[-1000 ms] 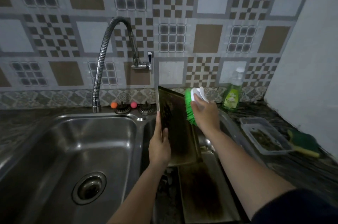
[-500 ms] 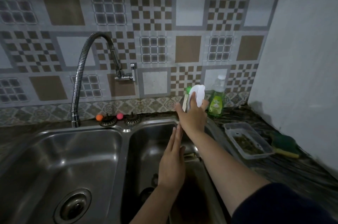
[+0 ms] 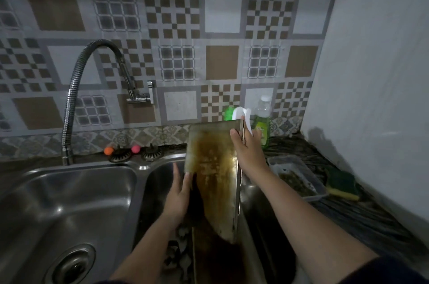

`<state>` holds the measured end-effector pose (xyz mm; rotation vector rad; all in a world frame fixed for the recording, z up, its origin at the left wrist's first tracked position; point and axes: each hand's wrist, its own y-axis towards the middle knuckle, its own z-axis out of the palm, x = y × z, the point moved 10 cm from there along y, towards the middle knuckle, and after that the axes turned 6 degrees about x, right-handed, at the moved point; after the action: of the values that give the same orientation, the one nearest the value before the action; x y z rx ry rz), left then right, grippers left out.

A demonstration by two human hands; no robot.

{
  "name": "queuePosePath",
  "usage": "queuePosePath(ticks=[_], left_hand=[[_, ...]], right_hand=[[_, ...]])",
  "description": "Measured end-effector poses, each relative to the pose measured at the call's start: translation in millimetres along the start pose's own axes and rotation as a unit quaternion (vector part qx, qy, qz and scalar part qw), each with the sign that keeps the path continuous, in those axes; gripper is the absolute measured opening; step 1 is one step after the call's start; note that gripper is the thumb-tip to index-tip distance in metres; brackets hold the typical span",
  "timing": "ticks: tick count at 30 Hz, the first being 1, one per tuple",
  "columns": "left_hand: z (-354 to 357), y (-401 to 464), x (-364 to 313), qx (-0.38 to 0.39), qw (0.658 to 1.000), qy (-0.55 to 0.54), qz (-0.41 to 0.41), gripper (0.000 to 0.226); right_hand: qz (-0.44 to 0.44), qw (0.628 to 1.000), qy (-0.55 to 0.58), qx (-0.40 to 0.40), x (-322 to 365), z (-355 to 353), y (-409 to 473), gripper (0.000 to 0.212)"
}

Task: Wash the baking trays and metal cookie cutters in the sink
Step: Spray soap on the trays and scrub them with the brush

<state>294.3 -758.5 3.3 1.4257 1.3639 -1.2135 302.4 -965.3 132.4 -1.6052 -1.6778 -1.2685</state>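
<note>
I'm mid-scrub on a stained baking tray (image 3: 214,174), stood up on end in the right basin of the sink (image 3: 153,191) — next the bristles need to meet that brown crust. My left hand (image 3: 180,193) steadies its left edge, fingers straight, while my right hand (image 3: 248,151) grips the green-bristled brush (image 3: 239,115) at the tray's top right corner.

Bare forearms; dark navy sleeve (image 3: 399,271) covers the right upper arm.

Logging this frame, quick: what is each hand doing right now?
Left hand: open, straight fingers against the tray at its left edge.
Right hand: grips the tray's right edge and the brush.
</note>
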Motion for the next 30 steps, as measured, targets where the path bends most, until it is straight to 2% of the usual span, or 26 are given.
queuePosePath(ticks=[2, 4, 8, 11, 13, 16, 18, 23, 27, 28, 30], left_hand=[[11, -4, 4, 0.030, 0.998, -0.057, -0.013, 0.071], [19, -12, -1, 0.036, 0.995, -0.089, 0.019, 0.070], [13, -22, -6, -0.025, 0.992, -0.087, 0.092, 0.067], [2, -23, -7, -0.060, 0.988, -0.091, 0.108, 0.066], [-5, -23, -11, -0.090, 0.984, -0.097, 0.117, 0.065], [-14, -28, -17, -0.142, 0.978, -0.081, 0.133, 0.062], [-16, -29, -18, -0.164, 0.976, -0.057, 0.131, 0.060], [-9, -28, -22, -0.176, 0.973, -0.066, 0.135, 0.058], [1, -30, -46, -0.161, 0.970, -0.076, 0.168, 0.057], [1, -32, -51, -0.163, 0.968, -0.070, 0.177, 0.058], [-3, -35, -56, -0.169, 0.965, -0.072, 0.186, 0.058]], right_hand=[[0.026, 0.999, 0.021, 0.029, -17, 2, -1, 0.053], [0.042, 0.998, 0.023, 0.035, -30, -1, -1, 0.055], [0.046, 0.998, -0.013, 0.043, -39, -12, 2, 0.061], [0.057, 0.995, -0.063, 0.059, -43, -24, 9, 0.063], [0.065, 0.992, -0.098, 0.034, -46, -41, 18, 0.060], [0.059, 0.976, -0.209, 0.006, -48, -60, 27, 0.056], [0.039, 0.968, -0.250, 0.004, -44, -60, 24, 0.057], [-0.071, 0.966, -0.244, 0.048, -10, -24, 1, 0.070], [-0.155, 0.926, -0.342, 0.035, 18, 10, -16, 0.071], [-0.164, 0.921, -0.352, 0.038, 23, 16, -18, 0.074], [-0.149, 0.935, -0.317, 0.063, 30, 23, -14, 0.088]])
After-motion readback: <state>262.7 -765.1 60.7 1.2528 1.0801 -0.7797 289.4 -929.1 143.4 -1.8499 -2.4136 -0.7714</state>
